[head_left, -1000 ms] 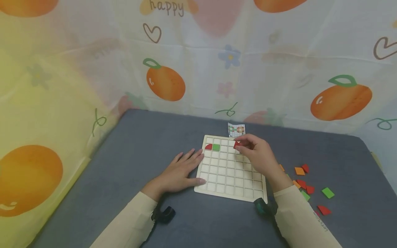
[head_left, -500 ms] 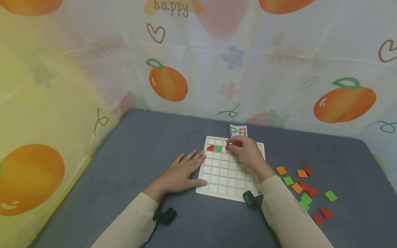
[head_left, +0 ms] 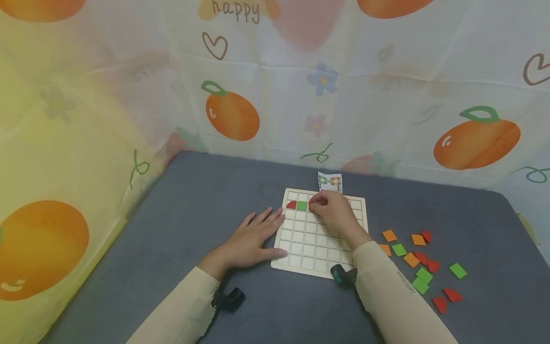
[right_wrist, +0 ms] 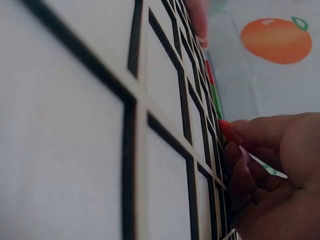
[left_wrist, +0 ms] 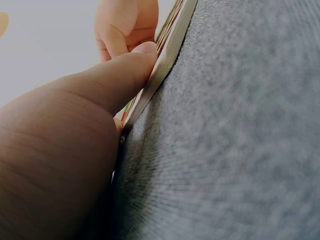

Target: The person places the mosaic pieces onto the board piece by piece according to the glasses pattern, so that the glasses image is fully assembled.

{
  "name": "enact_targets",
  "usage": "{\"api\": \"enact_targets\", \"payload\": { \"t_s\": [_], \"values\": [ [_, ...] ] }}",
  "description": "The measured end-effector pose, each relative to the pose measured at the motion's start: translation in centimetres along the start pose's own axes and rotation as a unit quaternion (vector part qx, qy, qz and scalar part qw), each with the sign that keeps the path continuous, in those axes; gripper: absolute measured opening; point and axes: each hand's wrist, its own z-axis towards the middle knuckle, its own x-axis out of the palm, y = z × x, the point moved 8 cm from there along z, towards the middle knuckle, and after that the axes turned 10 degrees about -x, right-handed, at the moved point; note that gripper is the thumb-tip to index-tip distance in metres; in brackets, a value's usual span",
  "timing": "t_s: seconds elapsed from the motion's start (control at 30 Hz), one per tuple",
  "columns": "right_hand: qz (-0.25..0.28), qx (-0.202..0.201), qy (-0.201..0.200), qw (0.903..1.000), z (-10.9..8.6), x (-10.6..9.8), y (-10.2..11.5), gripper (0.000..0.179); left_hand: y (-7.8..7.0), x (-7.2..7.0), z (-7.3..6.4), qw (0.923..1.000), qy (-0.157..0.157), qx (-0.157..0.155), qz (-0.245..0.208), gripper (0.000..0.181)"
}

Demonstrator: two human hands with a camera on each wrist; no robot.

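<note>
A pale wooden grid board [head_left: 296, 248] lies on the table. In its second row from the top sit a red quarter-round tile [head_left: 291, 205] and, to its right, a green square tile [head_left: 302, 206]. My right hand [head_left: 337, 214] pinches a red tile [right_wrist: 229, 131] between thumb and fingertips, right at the cell beside the green square. Most of that tile is hidden by the fingers. My left hand [head_left: 249, 242] rests spread at the board's left side, fingertips and thumb on its edge; in the left wrist view its thumb [left_wrist: 125, 72] presses the rim.
Loose tiles lie right of the board: orange squares [head_left: 411, 260], green squares [head_left: 458, 271] and red quarter-rounds [head_left: 452, 295]. A small printed pattern card [head_left: 330, 180] stands behind the board's far edge. A patterned cloth [head_left: 275, 95] hangs behind the grey table [head_left: 206, 200].
My right hand has moved left across the board with the red tile, from the right part of the row to beside the green square. The left hand has stayed in place.
</note>
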Motion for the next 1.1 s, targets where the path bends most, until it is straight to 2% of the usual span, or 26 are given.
{"api": "enact_targets", "payload": {
  "t_s": [0.13, 0.33, 0.7, 0.87, 1.1],
  "values": [
    [0.0, 0.001, 0.001, 1.0, 0.0, 0.0, -0.3, 0.019, 0.0, 0.0, 0.0, 1.0, -0.001, 0.001, 0.002, 0.098],
    [0.031, 0.012, -0.002, 0.9994, -0.4, -0.2, -0.6, 0.022, 0.1, 0.1, 0.1, 1.0, 0.0, -0.003, 0.005, 0.098],
    [0.066, 0.002, -0.005, 0.9978, -0.7, -0.6, -0.5, 0.034, -0.1, 0.0, 0.0, 1.0, 0.001, -0.001, 0.002, 0.098],
    [0.094, -0.022, -0.012, 0.9952, -1.4, -1.5, 0.0, 0.046, -0.1, 0.1, 0.0, 1.0, -0.001, -0.002, 0.002, 0.098],
    [0.146, -0.055, -0.018, 0.9876, -3.0, -3.8, 1.5, 0.058, -0.1, 0.0, 0.0, 1.0, -0.001, -0.001, -0.001, 0.097]
  ]
}}
